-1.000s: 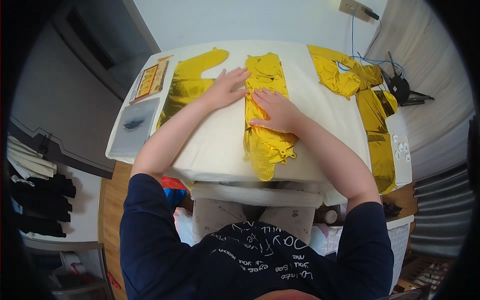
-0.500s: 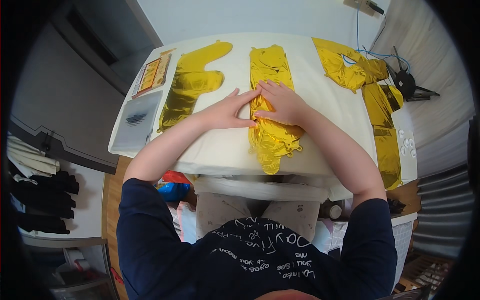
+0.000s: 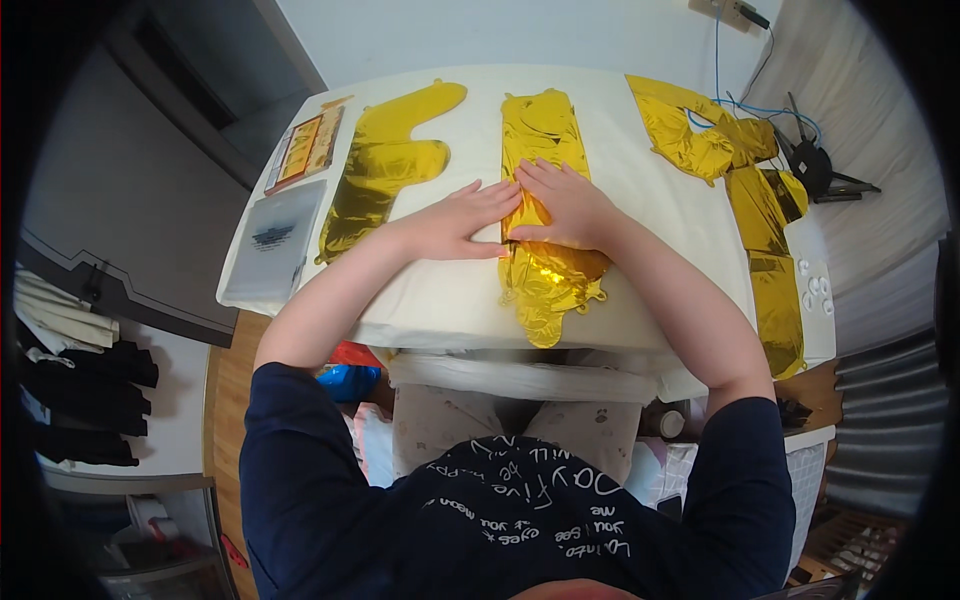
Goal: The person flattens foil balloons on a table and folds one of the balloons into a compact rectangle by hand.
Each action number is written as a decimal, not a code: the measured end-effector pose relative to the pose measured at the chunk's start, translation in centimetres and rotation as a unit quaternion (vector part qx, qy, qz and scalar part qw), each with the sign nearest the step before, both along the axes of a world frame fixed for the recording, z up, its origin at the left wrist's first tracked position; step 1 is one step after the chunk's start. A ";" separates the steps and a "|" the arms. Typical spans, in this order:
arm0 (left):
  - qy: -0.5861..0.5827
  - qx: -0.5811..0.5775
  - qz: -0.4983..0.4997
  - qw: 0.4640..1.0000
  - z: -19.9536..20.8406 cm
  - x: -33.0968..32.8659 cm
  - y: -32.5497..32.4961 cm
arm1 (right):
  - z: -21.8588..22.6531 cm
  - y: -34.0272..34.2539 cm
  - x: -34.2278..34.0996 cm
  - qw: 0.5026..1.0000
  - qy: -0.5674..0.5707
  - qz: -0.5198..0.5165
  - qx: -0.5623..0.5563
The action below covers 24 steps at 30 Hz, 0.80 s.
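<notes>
A gold foil balloon (image 3: 545, 130), flat and partly folded into a long strip, lies in the middle of the table. My right hand (image 3: 568, 207) rests palm down on it with the fingers stretched out. Just beside it, my left hand (image 3: 465, 222) lies flat at the strip's left edge, its fingertips touching the foil and its thumb apart. The near end of the foil is crumpled, with small tabs (image 3: 597, 295) at its rim. To the left a flat gold F-shaped foil balloon (image 3: 385, 165) is spread out.
More flat gold foil balloons (image 3: 690, 145) (image 3: 775, 305) lie along the right side, near a black router (image 3: 810, 168) with blue cable. White rings of tape or ribbon (image 3: 818, 287) sit at the right edge. A grey package (image 3: 272, 240) and an orange packet (image 3: 303, 150) lie at the left.
My left hand has shifted slightly, its fingers now closer together and lying lower toward the foil. My right hand stays nearly in place on the balloon.
</notes>
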<state>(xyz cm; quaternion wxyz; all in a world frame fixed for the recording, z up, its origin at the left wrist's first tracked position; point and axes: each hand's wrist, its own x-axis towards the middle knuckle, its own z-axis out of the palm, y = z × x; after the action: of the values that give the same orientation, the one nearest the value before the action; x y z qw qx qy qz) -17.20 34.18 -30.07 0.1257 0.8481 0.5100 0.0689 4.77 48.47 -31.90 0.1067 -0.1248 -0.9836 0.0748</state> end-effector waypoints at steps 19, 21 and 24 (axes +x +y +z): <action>-0.076 0.037 0.070 0.994 -0.6 1.0 -0.2 | 0.3 0.0 0.0 1.000 -0.006 0.007 -0.002; -0.105 0.039 0.084 0.990 -0.4 1.3 -0.3 | 0.5 0.0 0.1 1.000 -0.014 0.000 -0.017; -0.095 0.060 0.080 0.990 -0.3 1.5 -0.3 | 0.2 0.2 0.2 1.000 -0.004 0.005 0.002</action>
<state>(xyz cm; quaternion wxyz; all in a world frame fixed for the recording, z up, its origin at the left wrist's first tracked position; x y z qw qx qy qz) -15.70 33.90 -30.35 0.1165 0.8000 0.5574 0.1891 4.97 48.67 -31.70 0.1022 -0.1196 -0.9849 0.0725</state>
